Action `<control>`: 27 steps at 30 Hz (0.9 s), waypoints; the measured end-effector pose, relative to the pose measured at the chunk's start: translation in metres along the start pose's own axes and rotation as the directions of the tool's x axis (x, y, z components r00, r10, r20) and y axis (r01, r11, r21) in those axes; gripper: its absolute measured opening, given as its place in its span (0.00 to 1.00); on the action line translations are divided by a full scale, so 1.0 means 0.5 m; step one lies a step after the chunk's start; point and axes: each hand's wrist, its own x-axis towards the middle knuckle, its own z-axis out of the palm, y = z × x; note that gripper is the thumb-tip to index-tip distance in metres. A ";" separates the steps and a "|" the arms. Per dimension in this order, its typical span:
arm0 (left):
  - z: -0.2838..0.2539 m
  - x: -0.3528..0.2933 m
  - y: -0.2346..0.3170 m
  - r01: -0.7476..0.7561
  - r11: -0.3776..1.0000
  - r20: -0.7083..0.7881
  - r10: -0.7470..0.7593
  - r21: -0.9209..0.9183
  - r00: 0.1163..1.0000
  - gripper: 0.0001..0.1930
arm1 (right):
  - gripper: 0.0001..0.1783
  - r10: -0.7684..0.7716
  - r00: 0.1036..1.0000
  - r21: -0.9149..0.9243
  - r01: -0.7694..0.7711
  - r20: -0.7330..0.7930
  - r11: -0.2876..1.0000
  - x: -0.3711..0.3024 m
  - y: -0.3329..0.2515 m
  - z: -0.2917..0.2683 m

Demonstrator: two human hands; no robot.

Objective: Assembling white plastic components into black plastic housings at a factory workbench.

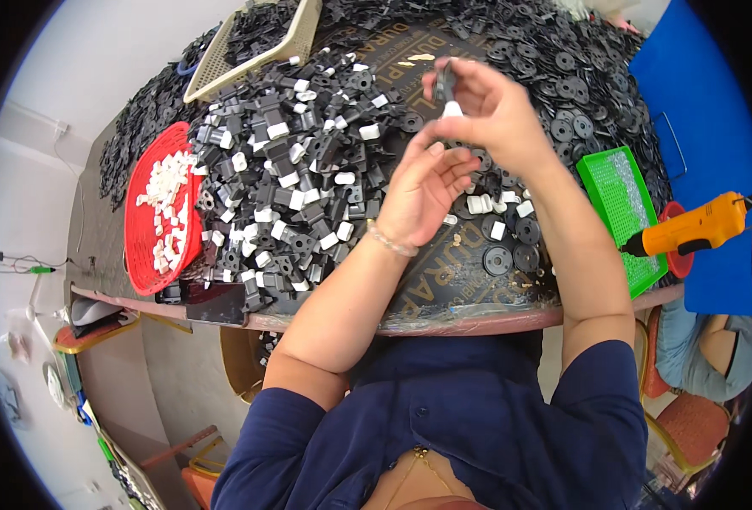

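Above the middle of the table, my right hand grips a black plastic part with a white piece at its lower end. My left hand is just below it, palm turned up and fingers apart, with nothing in it. To the left of my hands spreads a heap of black plastic parts fitted with white blocks. Under and beside my right wrist lie several round black discs and loose white pieces.
A red basket of white pieces stands at the left, a beige crate of black parts behind it. Piled black discs cover the far right. Near a green tray of small screws is an orange electric screwdriver. Another person's arm shows at right.
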 end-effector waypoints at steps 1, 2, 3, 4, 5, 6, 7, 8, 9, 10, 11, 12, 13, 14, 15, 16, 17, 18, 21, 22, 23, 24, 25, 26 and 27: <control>-0.005 0.002 -0.003 0.025 0.999 -0.003 -0.025 -0.022 1.000 0.26 | 0.37 -0.027 1.000 -0.073 0.027 -0.002 0.997 0.026 -0.019 0.007; -0.010 0.003 -0.004 0.028 0.999 -0.031 -0.028 -0.030 0.999 0.24 | 0.37 -0.066 0.998 -0.123 0.067 0.010 0.990 0.054 -0.035 0.027; -0.018 0.003 -0.002 0.018 0.999 -0.032 -0.019 -0.030 0.999 0.24 | 0.37 -0.106 0.994 -0.170 0.109 0.024 0.979 0.084 -0.049 0.058; -0.032 0.004 0.000 0.011 0.999 -0.051 -0.013 -0.036 0.999 0.24 | 0.37 -0.172 0.984 -0.156 0.178 0.046 0.972 0.117 -0.061 0.098; -0.037 0.006 0.001 0.010 0.999 -0.062 -0.013 -0.044 0.998 0.23 | 0.40 -0.239 0.969 -0.148 0.245 0.061 0.958 0.149 -0.069 0.140; -0.034 0.009 -0.002 0.005 0.999 -0.084 -0.008 -0.043 0.996 0.22 | 0.42 -0.280 0.955 -0.212 0.294 0.093 0.932 0.185 -0.065 0.172; -0.042 0.013 -0.009 -0.018 0.999 -0.063 0.015 -0.044 0.998 0.20 | 0.45 -0.320 0.939 -0.271 0.344 0.129 0.899 0.224 -0.061 0.206; -0.040 0.016 -0.010 -0.011 0.997 -0.096 0.004 -0.070 0.995 0.20 | 0.46 -0.335 0.925 -0.359 0.379 0.179 0.853 0.254 -0.054 0.243; -0.033 0.016 -0.010 -0.006 0.995 -0.126 -0.007 -0.097 0.992 0.19 | 0.47 -0.347 0.909 -0.441 0.415 0.231 0.796 0.284 -0.051 0.281; -0.049 0.018 -0.012 0.010 0.995 -0.070 -0.017 -0.104 0.997 0.19 | 0.48 -0.443 0.861 -0.447 0.508 0.248 0.736 0.316 -0.011 0.326; -0.043 0.014 -0.005 0.006 0.993 -0.060 -0.013 -0.115 0.998 0.20 | 0.49 -0.534 0.803 -0.452 0.593 0.265 0.667 0.344 0.041 0.344; -0.035 0.012 0.003 -0.025 0.993 -0.112 0.012 -0.111 0.994 0.20 | 0.49 -0.537 0.800 -0.458 0.596 0.268 0.659 0.365 0.054 0.337; -0.030 0.013 0.007 -0.053 0.993 -0.164 0.035 -0.106 0.986 0.21 | 0.48 -0.430 0.863 -0.543 0.503 0.266 0.673 0.386 0.064 0.326; -0.031 0.014 0.008 -0.051 0.993 -0.155 0.034 -0.106 0.987 0.21 | 0.46 -0.318 0.915 -0.623 0.403 0.250 0.671 0.409 0.073 0.312; -0.034 0.015 0.006 -0.050 0.996 -0.180 0.035 -0.078 0.983 0.22 | 0.44 -0.374 0.910 -0.662 0.393 0.180 0.638 0.436 0.096 0.263; -0.037 0.014 0.007 -0.055 0.997 -0.210 0.044 -0.047 0.977 0.23 | 0.40 -0.438 0.892 -0.724 0.374 0.110 0.579 0.462 0.119 0.208; -0.037 0.015 0.006 -0.060 0.998 -0.238 0.054 -0.018 0.970 0.24 | 0.35 -0.402 0.914 -0.805 0.275 0.050 0.525 0.487 0.139 0.141; -0.041 0.011 0.007 -0.062 0.998 -0.252 0.058 -0.007 0.966 0.24 | 0.33 -0.376 0.926 -0.897 0.173 0.008 0.408 0.489 0.150 0.087; -0.031 0.012 -0.002 -0.051 0.999 -0.271 0.046 -0.011 0.962 0.23 | 0.41 -0.130 0.958 -0.965 -0.244 -0.255 0.095 0.516 0.235 -0.139; -0.031 0.010 -0.003 -0.063 0.998 -0.263 0.061 0.001 0.963 0.22 | 0.44 -0.077 0.949 -0.952 -0.306 -0.305 0.003 0.507 0.243 -0.186; -0.030 0.009 -0.005 -0.070 0.997 -0.251 0.071 0.013 0.965 0.21 | 0.46 -0.031 0.932 -0.927 -0.363 -0.362 -0.095 0.498 0.254 -0.234; -0.024 0.009 -0.008 -0.070 0.997 -0.250 0.076 0.030 0.965 0.19 | 0.48 0.020 0.915 -0.910 -0.398 -0.403 -0.117 0.492 0.267 -0.280; -0.023 0.010 -0.009 -0.060 0.997 -0.216 0.068 0.044 0.974 0.18 | 0.49 0.067 0.894 -0.891 -0.432 -0.444 -0.140 0.488 0.283 -0.318; -0.022 0.012 -0.013 -0.046 0.998 -0.189 0.053 0.045 0.981 0.17 | 0.47 0.129 0.871 -0.879 -0.462 -0.475 -0.119 0.482 0.298 -0.347; -0.023 0.009 -0.015 -0.032 0.998 -0.170 0.040 0.049 0.985 0.16 | 0.47 0.136 0.870 -0.880 -0.461 -0.474 -0.118 0.483 0.308 -0.348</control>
